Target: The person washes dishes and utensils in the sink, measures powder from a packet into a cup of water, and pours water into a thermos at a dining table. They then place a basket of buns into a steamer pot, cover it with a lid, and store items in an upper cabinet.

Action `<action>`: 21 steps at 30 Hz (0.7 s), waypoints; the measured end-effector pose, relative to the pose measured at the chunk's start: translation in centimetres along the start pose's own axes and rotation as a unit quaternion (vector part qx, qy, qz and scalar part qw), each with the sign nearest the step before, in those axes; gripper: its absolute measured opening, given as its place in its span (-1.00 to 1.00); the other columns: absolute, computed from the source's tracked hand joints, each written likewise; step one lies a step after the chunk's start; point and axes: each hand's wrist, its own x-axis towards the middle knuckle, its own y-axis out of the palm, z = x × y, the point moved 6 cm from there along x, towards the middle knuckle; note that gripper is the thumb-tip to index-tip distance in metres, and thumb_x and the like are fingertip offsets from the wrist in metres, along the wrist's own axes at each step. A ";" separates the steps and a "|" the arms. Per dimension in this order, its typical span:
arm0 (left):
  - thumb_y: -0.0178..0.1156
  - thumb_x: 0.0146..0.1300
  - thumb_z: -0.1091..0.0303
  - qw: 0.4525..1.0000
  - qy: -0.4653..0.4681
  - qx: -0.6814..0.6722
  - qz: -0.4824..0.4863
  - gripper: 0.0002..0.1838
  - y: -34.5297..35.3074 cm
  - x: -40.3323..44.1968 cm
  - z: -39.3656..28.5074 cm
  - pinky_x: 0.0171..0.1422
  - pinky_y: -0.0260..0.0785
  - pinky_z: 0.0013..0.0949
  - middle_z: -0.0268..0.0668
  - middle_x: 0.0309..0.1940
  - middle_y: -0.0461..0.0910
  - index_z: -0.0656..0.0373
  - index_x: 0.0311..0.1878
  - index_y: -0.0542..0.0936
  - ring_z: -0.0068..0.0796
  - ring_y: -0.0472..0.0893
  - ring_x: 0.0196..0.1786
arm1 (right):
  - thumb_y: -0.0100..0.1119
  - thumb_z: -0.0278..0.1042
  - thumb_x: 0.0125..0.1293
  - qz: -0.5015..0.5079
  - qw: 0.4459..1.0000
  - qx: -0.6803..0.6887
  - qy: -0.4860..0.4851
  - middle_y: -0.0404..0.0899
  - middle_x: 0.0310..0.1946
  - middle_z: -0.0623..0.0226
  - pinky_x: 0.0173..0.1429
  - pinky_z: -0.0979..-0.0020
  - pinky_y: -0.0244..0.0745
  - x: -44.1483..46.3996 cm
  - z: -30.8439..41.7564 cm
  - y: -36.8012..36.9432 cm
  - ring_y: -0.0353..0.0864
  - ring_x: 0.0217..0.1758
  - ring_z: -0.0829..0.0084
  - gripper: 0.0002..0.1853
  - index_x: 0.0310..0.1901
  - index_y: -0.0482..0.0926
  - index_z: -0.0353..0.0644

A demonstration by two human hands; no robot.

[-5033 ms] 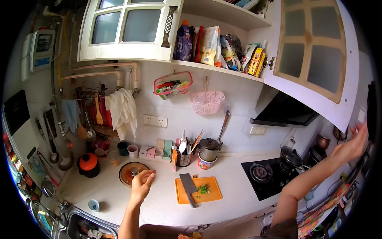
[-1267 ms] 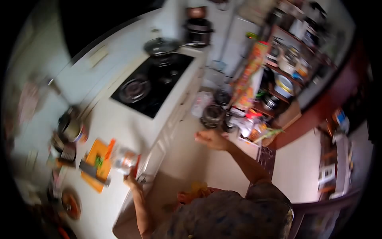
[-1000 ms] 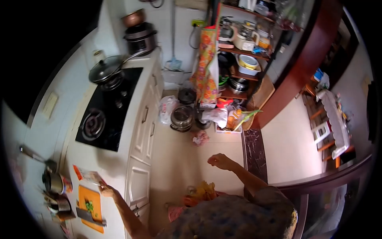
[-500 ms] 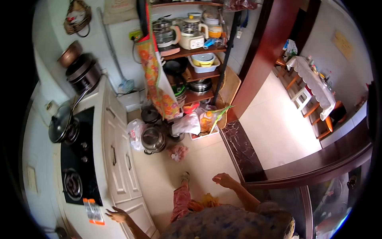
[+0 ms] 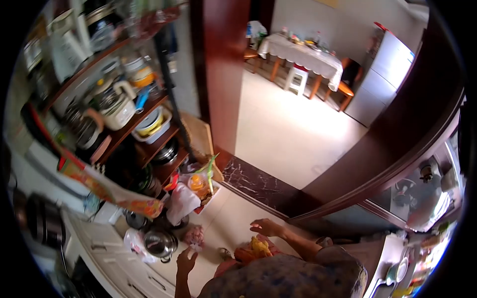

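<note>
My left hand (image 5: 186,261) is held low in front of me, with nothing in it and its fingers apart. In the picture it lies just below a steel pot (image 5: 160,242) with a lid and a pinkish plastic bag (image 5: 195,235), both on the floor; I see no contact. To the right, my right hand (image 5: 268,227) hangs over the pale floor tiles (image 5: 229,214), empty, its fingers loosely stretched out. Between the hands, my trousers and a bright yellow cloth-like patch (image 5: 260,246) at my front show.
Shelves (image 5: 131,133) with kettles and bowls stand on the left. A dark marble threshold (image 5: 258,181) leads through the doorway to a covered dining table (image 5: 298,52), a white stool (image 5: 296,79) and a fridge (image 5: 380,74). A counter (image 5: 390,258) is at the lower right.
My view has turned to the right, so the stove has mostly left the picture and the fridge has come in. My left hand has moved from beside the counter to over the floor.
</note>
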 end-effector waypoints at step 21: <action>0.15 0.23 0.27 0.931 -0.032 -0.313 0.185 -0.66 6.1 23.7 -20.3 0.04 0.38 -0.44 -0.34 -0.17 0.59 0.20 0.03 0.51 -0.59 0.53 -0.11 | 0.14 -0.31 0.10 -0.134 0.990 -0.002 0.033 0.59 -0.47 0.12 -0.30 0.29 0.46 10.9 -15.4 -23.0 0.62 -0.36 0.19 -0.84 -0.37 0.57 -0.22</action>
